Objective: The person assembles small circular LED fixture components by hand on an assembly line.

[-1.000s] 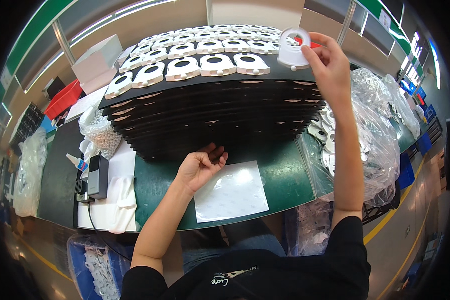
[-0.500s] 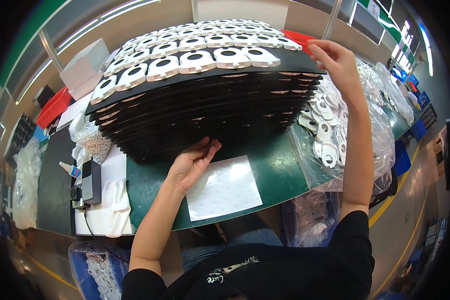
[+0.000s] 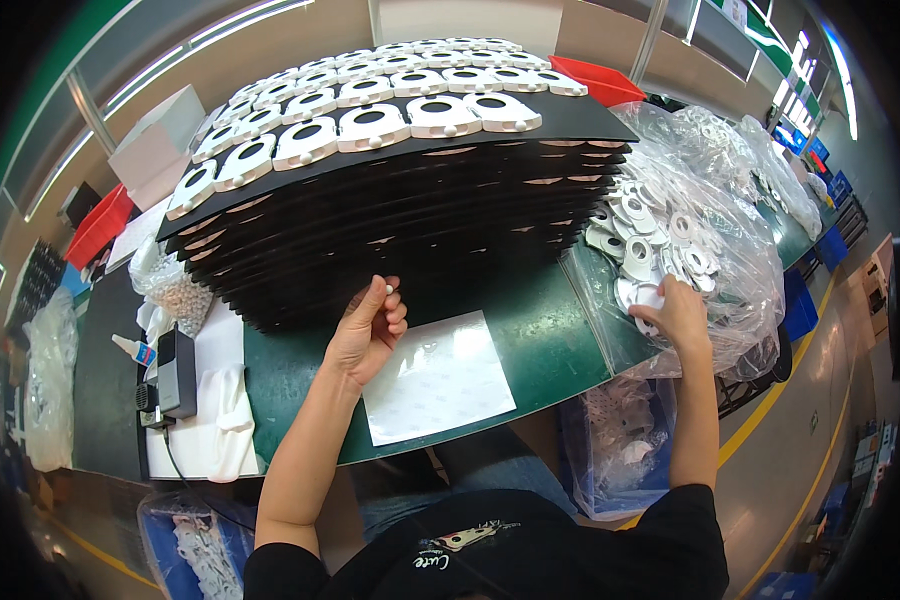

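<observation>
My left hand [image 3: 367, 335] hovers at the top edge of a white backing sheet [image 3: 438, 378] on the green mat and pinches a small white piece [image 3: 388, 288] between thumb and forefinger. My right hand [image 3: 672, 312] is down inside a clear plastic bag [image 3: 740, 250] at the right, fingers curled over a white plastic part [image 3: 648, 298] among several loose ones. In front of me rises a tall stack of black trays [image 3: 420, 215]; the top tray carries rows of white plastic parts [image 3: 370, 122].
A black power adapter [image 3: 175, 372] and a small glue bottle [image 3: 130, 348] lie on white cloth at the left. A bag of small beads [image 3: 175, 288] sits behind them. Red bins [image 3: 98, 225] and a white box [image 3: 160, 145] stand far left. More bags hang below the table edge.
My right hand has come down from the far right corner of the top tray into the bag of white parts. My left hand has lifted off the sheet with a small white piece.
</observation>
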A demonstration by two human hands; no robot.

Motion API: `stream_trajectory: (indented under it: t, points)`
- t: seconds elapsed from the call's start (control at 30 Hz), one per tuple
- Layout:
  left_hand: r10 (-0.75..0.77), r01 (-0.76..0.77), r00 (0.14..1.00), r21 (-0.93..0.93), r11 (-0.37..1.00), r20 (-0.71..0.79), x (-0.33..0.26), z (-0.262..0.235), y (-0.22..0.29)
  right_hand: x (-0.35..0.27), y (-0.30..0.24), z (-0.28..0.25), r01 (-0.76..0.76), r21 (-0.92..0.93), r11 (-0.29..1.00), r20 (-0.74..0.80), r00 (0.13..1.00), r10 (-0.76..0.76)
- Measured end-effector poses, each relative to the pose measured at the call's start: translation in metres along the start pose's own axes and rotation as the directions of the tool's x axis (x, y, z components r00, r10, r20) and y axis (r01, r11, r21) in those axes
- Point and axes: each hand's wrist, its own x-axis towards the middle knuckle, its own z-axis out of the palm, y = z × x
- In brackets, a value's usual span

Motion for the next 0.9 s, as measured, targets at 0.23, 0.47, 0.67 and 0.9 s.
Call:
stream_trajectory:
  t: [0.23, 0.47, 0.67, 0.9]
  points:
    - [0.113, -0.098, 0.983, 0.11, 0.989, -0.144, -0.001, 0.014, -0.005, -0.008, 0.007, 0.006, 0.141, 0.341, 0.929, -0.065, 0.99, -0.127]
    - [0.052, -0.048, 0.993, 0.039, 0.998, -0.109, -0.001, 0.01, -0.001, -0.022, -0.04, -0.004, -0.176, 0.941, -0.287, 0.181, 0.983, -0.009]
    - [0.035, -0.031, 0.998, 0.073, 0.997, -0.057, -0.001, 0.01, -0.004, -0.029, -0.1, 0.021, -0.111, 0.992, 0.059, 0.118, 0.986, -0.116]
    - [0.05, -0.048, 0.998, 0.05, 0.998, -0.024, 0.001, 0.002, -0.002, -0.038, -0.179, 0.033, 0.289, 0.937, 0.198, -0.192, 0.896, -0.399]
